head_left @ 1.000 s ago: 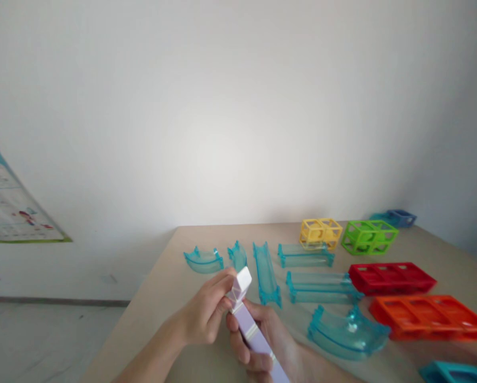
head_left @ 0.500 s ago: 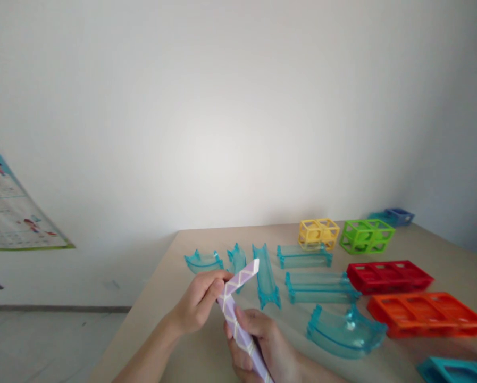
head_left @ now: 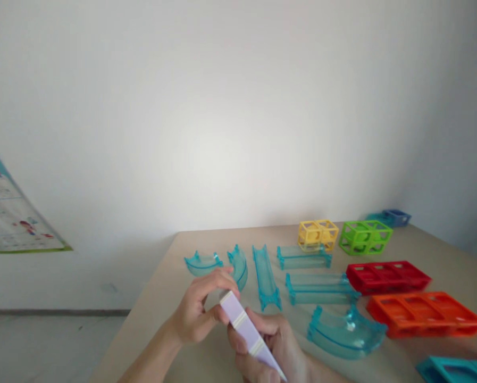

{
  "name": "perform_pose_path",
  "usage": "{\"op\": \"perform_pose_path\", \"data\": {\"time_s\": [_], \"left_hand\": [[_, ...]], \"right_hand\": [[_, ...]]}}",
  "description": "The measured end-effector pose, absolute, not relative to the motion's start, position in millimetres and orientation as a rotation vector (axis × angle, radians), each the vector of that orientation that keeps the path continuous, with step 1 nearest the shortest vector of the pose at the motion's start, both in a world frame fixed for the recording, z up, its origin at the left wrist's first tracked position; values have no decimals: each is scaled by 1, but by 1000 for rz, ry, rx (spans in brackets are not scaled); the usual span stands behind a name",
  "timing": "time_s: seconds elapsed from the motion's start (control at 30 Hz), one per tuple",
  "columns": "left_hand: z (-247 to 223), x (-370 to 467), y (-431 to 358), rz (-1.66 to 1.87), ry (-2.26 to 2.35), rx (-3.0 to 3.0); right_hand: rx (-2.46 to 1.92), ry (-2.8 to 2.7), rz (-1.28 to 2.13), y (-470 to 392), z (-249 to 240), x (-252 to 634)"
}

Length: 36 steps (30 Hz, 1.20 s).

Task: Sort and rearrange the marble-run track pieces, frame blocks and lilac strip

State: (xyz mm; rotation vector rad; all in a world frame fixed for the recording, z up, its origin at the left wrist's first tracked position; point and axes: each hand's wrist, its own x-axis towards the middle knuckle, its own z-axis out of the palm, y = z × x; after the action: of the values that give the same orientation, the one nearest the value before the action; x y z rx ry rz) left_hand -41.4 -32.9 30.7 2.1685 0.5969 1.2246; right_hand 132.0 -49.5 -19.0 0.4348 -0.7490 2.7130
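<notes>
A purple-and-white snake puzzle [head_left: 247,331] is held up over the near part of the table, its end tilted up toward the left. My right hand [head_left: 276,340] wraps round its lower length, thumb along one side and fingers along the other. My left hand [head_left: 198,306] is at the upper end, thumb at the near left edge and fingers curved over the tip, with a gap between them. The puzzle's lowest part runs out of view at the bottom.
Clear teal track pieces, straight [head_left: 266,279] and curved [head_left: 348,335], lie on the table [head_left: 162,298]. Rightward are a red frame [head_left: 387,277], an orange frame [head_left: 425,314] and a teal piece [head_left: 457,369]. Yellow [head_left: 318,235] and green [head_left: 365,237] cube frames stand near the wall.
The puzzle's bent upper section no longer sticks out to the right; the visible part now looks straight and shows flat faces. My left hand's fingers have spread and shifted round its tip.
</notes>
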Motion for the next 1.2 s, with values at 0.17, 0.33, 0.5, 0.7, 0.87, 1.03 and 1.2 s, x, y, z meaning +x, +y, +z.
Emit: {"op": "perform_pose_path", "data": {"time_s": [0.17,0.33,0.5,0.7,0.87,1.03,1.2], "left_hand": [[33,-42,-37,1169,692,2093],[24,-33,-38,1164,841,1841],[16,-29,-34,1086,912,1729],[25,-35,-33,1056,760,1826],[24,-40,-31,1166,780,1687],[13,-42,-29,948,524,1317],[9,-43,-26,788,409,1094]], "right_hand": [[322,-668,2766,-53,-18,133],[82,-583,2644,-53,-16,131],[-209,-604,2483,-59,-14,125],[-279,-538,2498,-61,-13,127],[-220,-581,2523,-60,-18,127],[-117,-574,2634,-61,-23,129],[-117,-573,2607,-59,-19,131]]}}
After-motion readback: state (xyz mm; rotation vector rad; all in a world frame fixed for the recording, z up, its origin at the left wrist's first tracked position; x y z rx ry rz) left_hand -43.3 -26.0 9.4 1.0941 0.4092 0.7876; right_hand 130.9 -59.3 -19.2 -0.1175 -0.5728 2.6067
